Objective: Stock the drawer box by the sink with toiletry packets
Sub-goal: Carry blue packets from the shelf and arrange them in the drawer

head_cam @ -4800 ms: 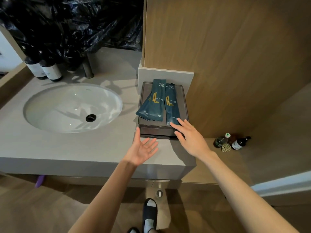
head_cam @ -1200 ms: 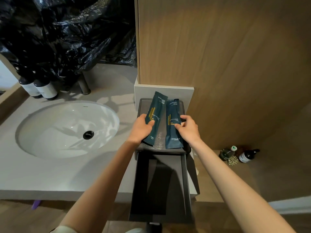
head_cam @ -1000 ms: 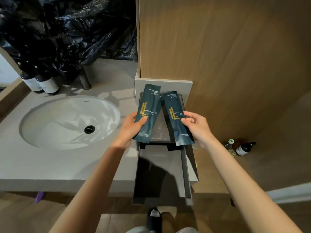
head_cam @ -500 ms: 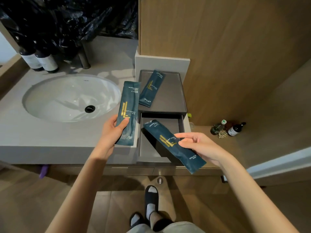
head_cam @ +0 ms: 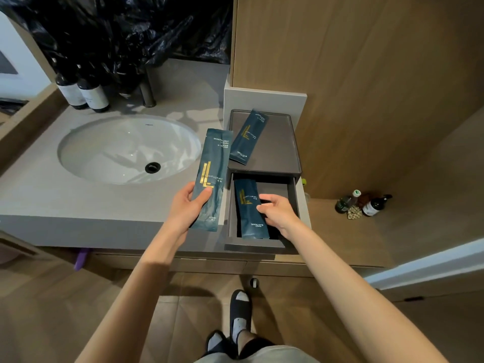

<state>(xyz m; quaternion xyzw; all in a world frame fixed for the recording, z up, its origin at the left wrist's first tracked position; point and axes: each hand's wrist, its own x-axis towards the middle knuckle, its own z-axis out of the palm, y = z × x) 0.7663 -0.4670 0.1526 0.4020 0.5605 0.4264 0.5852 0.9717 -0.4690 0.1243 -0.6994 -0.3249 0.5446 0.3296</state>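
Note:
A dark grey drawer box [head_cam: 282, 153] stands on the counter right of the sink, its drawer [head_cam: 252, 244] pulled out toward me. My left hand [head_cam: 187, 208] grips a long teal packet [head_cam: 210, 176] upright over the counter edge, left of the drawer. My right hand [head_cam: 277, 209] is inside the drawer, fingers curled on a second teal packet [head_cam: 248, 208] that lies lengthwise in it. A third teal packet [head_cam: 247, 136] lies slanted on the box's top.
A white oval sink [head_cam: 128, 149] sits in the grey counter [head_cam: 65, 203]. Dark bottles [head_cam: 83, 93] and a black plastic bag [head_cam: 117, 30] stand behind it. A wooden panel [head_cam: 353, 74] rises right of the box. Small bottles [head_cam: 366, 204] sit on the low shelf at right.
My right hand has lowered its packet from above the drawer front into the drawer. My left hand still holds its packet upright, nearly unmoved. The third packet stays on the box top.

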